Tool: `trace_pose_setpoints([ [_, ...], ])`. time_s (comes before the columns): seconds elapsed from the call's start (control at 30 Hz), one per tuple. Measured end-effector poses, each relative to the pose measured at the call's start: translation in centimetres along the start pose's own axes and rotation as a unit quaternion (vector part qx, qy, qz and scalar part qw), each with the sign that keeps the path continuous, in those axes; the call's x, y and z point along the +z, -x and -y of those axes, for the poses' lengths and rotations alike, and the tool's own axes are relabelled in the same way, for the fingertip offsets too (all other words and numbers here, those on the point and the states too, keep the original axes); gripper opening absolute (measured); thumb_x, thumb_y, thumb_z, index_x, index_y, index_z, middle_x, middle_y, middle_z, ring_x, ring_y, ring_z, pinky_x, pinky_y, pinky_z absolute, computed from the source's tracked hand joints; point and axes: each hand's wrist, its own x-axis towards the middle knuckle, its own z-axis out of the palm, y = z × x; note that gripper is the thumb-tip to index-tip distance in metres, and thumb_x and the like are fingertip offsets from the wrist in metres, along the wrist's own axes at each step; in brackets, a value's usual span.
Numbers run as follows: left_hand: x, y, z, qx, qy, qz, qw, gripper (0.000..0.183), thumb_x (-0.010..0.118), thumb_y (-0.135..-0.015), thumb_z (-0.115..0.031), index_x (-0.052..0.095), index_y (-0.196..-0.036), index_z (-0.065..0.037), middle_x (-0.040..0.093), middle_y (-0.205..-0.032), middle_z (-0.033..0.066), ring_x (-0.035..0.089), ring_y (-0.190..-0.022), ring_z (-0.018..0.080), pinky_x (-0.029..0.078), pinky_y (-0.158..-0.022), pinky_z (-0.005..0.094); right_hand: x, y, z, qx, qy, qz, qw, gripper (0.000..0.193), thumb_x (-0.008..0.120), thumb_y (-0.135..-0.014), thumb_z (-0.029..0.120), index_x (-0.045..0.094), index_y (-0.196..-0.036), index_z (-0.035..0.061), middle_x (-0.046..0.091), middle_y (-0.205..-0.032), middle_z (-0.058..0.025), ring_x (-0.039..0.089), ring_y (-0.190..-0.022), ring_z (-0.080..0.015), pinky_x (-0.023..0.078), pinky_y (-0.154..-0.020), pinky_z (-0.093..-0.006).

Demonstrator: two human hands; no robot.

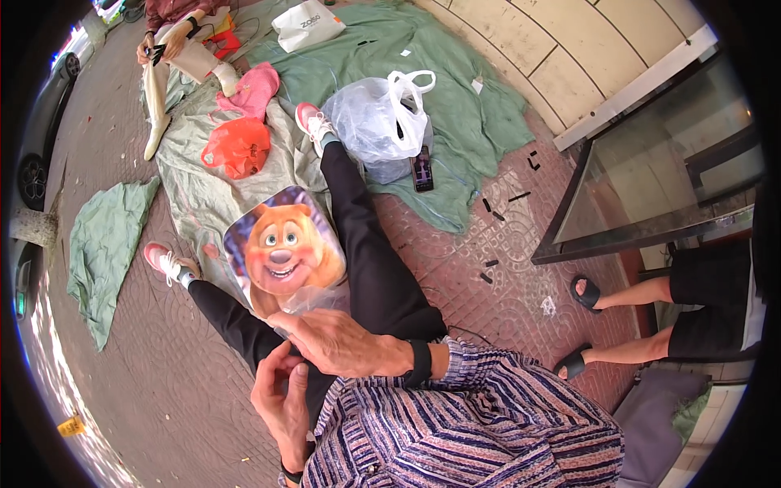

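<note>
Both your grips are narrow, left hand and right hand meeting fingertip to fingertip; I can't tell what they pinch. Best steady with one, work with the other, and keep the clear plastic smooth. It lies just beyond your right hand, on the bear-picture pad's near end, crumpled, stretching roughly left to right.

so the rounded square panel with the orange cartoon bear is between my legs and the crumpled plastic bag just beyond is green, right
Not green: in the head view, the crumpled plastic bag beyond the rounded square bear panel is orange-red.
</note>
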Motion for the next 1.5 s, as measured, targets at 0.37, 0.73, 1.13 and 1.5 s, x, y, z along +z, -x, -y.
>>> trace_pose_setpoints([
  [0.37, -0.9, -0.8, 1.5, -0.061, 0.162, 0.051, 0.984, 0.022, 0.065, -0.08, -0.014, 0.055, -0.088, 0.003, 0.06, -0.07, 0.0054, 0.053, -0.055, 0.0086, 0.043, -0.051, 0.0189, 0.0, 0.5, 1.7, 0.129, -0.133, 0.064, 0.981, 0.043, 0.051, -0.083, 0.006, 0.03, -0.121, 0.0027, 0.053, -0.064, -0.0143, 0.056, -0.056, -0.0317, 0.041, -0.047, -0.039],
  [0.73, -0.1, -0.2, 1.8, -0.08, 0.098, 0.005, 0.992, 0.013, 0.055, -0.085, -0.006, 0.058, -0.09, 0.005, 0.059, -0.069, 0.0028, 0.053, -0.057, 0.0074, 0.043, -0.053, 0.0191, 1.6, 0.9, 1.0, 0.015, 0.05, 0.055, 0.997, 0.045, 0.059, -0.071, 0.004, 0.037, -0.109, -0.0036, 0.054, -0.068, -0.0155, 0.058, -0.067, -0.0314, 0.045, -0.057, -0.0395],
  [1.13, 0.7, -0.7, 2.3, -0.101, 0.131, 0.03, 0.986, 0.021, 0.053, -0.088, -0.013, 0.059, -0.094, 0.005, 0.059, -0.076, 0.0008, 0.05, -0.066, 0.0046, 0.04, -0.059, 0.0183, 1.4, 0.8, 0.2, 0.067, -0.003, 0.027, 0.997, 0.04, 0.054, -0.079, 0.005, 0.037, -0.114, -0.0013, 0.057, -0.072, -0.0165, 0.059, -0.065, -0.0323, 0.046, -0.055, -0.0389],
  [1.5, 1.4, -1.3, 1.7, -0.099, 0.128, 0.021, 0.987, 0.022, 0.049, -0.09, -0.015, 0.059, -0.092, 0.004, 0.056, -0.066, 0.0008, 0.047, -0.054, 0.0047, 0.037, -0.049, 0.0173, 1.4, 0.8, -0.1, 0.142, -0.088, -0.013, 0.986, 0.031, 0.045, -0.086, 0.005, 0.035, -0.115, 0.0036, 0.053, -0.067, -0.0141, 0.057, -0.06, -0.0268, 0.044, -0.054, -0.035],
])
